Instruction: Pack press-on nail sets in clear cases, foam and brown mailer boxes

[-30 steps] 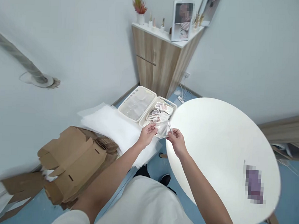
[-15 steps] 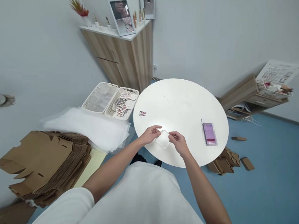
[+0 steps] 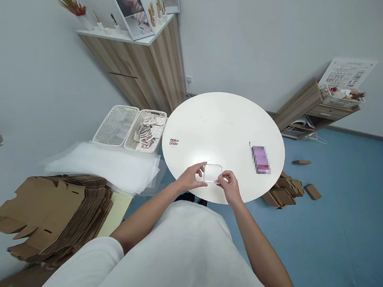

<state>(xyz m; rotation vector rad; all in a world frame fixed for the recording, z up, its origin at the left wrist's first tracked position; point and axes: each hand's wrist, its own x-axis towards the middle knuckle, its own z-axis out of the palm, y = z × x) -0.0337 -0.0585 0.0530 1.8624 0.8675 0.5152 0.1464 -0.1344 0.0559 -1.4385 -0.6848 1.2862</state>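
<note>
A small clear plastic box [image 3: 212,174], rectangular, is held level over the near part of the white oval table [image 3: 225,119]. My left hand [image 3: 193,177] grips it at its left end, thumb at the near edge and a fingertip at the far edge. My right hand [image 3: 229,185] pinches its right end between thumb and fingers. Further left on the table lies a small printed card [image 3: 174,142] with rows of dark red marks. A purple, pixelated item [image 3: 261,160] rests on the table's right side.
Beside the table on the left stand a basket of clear pieces [image 3: 116,125] and a basket of printed packets [image 3: 148,132]. White translucent sheets [image 3: 102,164] and stacked flat cardboard boxes [image 3: 51,213] lie nearer. Folded brown boxes [image 3: 284,190] sit on the floor at right.
The clear box has turned from slanted to square with me. My left hand has spread from a corner pinch to a grip across its left end. The whole view has shifted slightly.
</note>
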